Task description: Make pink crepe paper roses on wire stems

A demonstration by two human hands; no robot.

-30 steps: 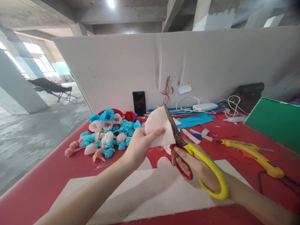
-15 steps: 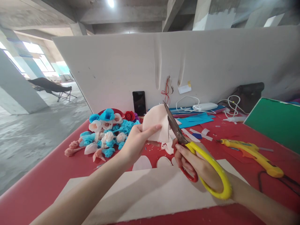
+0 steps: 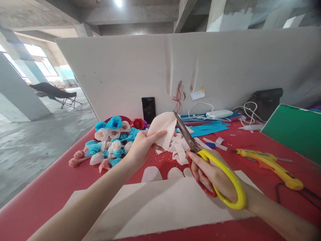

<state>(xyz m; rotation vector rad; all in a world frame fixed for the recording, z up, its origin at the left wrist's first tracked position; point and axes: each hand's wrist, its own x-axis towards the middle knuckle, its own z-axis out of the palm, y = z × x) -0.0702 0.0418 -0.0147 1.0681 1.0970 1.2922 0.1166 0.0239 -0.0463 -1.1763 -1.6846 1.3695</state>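
Note:
My left hand (image 3: 144, 144) pinches a pale pink paper piece (image 3: 163, 127) with a rounded top edge, thumb in front and fingers behind. My right hand (image 3: 213, 170) grips scissors (image 3: 187, 134) with one yellow and one red handle. Their dark blades point up and left, and the tips meet the right edge of the paper piece. Below lie pale scraps (image 3: 179, 154) and several rounded cut pieces (image 3: 151, 174). A large pale sheet (image 3: 150, 207) stretches across the table beneath both forearms.
Blue, white and pink paper flowers (image 3: 115, 145) are heaped at the left. A phone (image 3: 148, 110) leans on the white panel (image 3: 125, 73). At right lie a yellow glue gun (image 3: 271, 164) and a green board (image 3: 296, 130). Blue paper (image 3: 210, 128) rests at the back of the red table (image 3: 37, 207).
My left hand has shifted slightly left with the paper piece and turned it a little. The scissor blades have closed somewhat, and the pale scraps below show more.

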